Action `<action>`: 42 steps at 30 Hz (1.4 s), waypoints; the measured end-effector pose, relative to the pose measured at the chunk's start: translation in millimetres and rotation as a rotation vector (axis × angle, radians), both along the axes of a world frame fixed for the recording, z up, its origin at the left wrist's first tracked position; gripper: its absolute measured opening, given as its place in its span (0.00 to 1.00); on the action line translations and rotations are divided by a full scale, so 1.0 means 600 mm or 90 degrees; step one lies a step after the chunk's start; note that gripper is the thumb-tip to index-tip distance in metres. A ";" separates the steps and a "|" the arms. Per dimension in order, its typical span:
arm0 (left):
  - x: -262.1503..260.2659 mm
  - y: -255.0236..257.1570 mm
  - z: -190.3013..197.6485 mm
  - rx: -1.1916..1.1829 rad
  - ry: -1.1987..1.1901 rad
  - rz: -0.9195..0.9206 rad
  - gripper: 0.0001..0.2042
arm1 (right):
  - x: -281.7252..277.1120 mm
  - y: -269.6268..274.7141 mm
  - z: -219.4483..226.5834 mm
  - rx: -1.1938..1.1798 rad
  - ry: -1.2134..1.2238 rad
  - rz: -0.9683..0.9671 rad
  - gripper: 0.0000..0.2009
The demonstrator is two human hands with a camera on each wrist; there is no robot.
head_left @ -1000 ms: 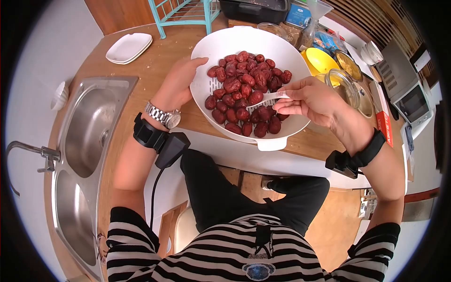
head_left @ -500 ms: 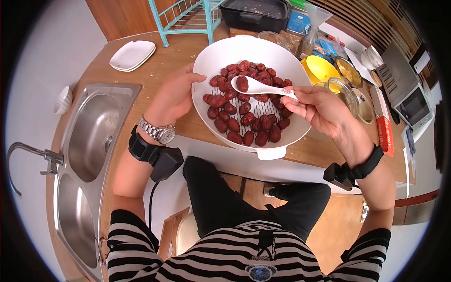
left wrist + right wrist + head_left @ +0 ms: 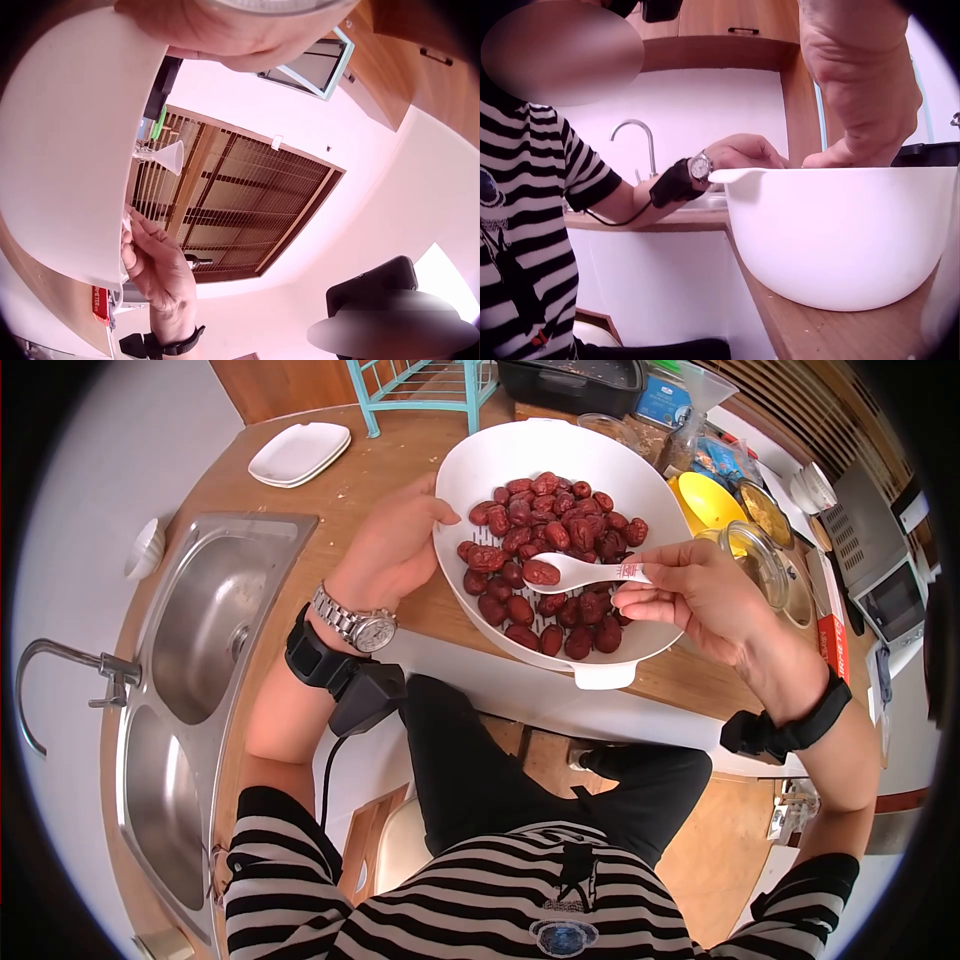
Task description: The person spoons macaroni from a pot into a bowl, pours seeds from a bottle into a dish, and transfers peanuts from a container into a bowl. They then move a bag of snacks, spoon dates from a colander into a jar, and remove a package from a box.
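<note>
A white colander bowl (image 3: 535, 445) with slots in its bottom stands on the counter, holding many wrinkled red dates (image 3: 560, 525). My left hand (image 3: 392, 550) grips its left rim, thumb over the edge and fingers along the outer wall. Between thumb and fingers, my right hand (image 3: 705, 595) pinches the handle of a white spoon (image 3: 590, 574) with red print. One date (image 3: 541, 573) sits in the spoon's bowl, above the other dates. In the right wrist view the bowl's wall (image 3: 840, 232) hides the spoon and the dates.
A double steel sink (image 3: 200, 620) is on the left, with stacked white plates (image 3: 300, 452) behind it. Right of the colander are a yellow bowl (image 3: 708, 500), a glass jar (image 3: 765, 565) and a red box (image 3: 832, 645). A turquoise rack (image 3: 420, 405) stands at the back.
The spoon was low among the dates, then rose with one date in it; now it has come nearer to my body. Dates in the colander have shifted. My left hand stays at the rim.
</note>
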State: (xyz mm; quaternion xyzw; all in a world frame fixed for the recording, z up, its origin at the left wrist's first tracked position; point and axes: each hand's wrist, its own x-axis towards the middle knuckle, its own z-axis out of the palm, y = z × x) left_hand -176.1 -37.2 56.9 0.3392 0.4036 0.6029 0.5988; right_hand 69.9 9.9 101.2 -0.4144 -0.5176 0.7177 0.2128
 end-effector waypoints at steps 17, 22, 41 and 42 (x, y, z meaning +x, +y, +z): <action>-0.001 0.008 -0.017 0.001 0.034 0.022 0.25 | -0.068 0.007 -0.015 0.064 -0.122 0.109 0.10; 0.007 0.003 -0.009 -0.013 0.040 0.019 0.26 | -0.077 0.009 -0.038 -0.038 -0.035 0.045 0.09; 0.024 -0.006 0.007 -0.006 -0.016 0.043 0.26 | -0.069 0.021 -0.054 -0.032 0.077 0.015 0.10; 0.023 -0.005 0.006 -0.004 -0.016 0.042 0.26 | -0.064 0.022 -0.051 -0.030 0.099 0.016 0.10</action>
